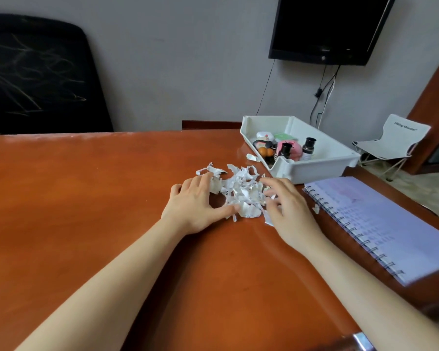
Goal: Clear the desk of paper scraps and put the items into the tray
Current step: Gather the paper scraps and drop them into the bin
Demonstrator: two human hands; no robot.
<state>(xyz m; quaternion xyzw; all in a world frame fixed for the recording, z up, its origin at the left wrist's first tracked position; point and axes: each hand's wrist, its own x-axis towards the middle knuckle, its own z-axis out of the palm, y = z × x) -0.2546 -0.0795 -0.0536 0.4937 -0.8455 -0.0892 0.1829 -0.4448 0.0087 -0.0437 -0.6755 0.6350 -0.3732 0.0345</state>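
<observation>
A heap of torn white paper scraps lies on the brown desk, between my two hands. My left hand rests on the heap's left side, fingers spread and lightly bent against the scraps. My right hand touches the right side, its fingers curved over the edge of the pile. The white tray stands just beyond the pile to the right. It holds several small items, among them two dark-capped bottles and a pink object. One stray scrap lies by the tray's left wall, another beside the notebook.
An open spiral notebook lies at the desk's right edge. A black office chair stands behind the desk at left. A wall-mounted screen and a small folding chair are beyond the desk at right.
</observation>
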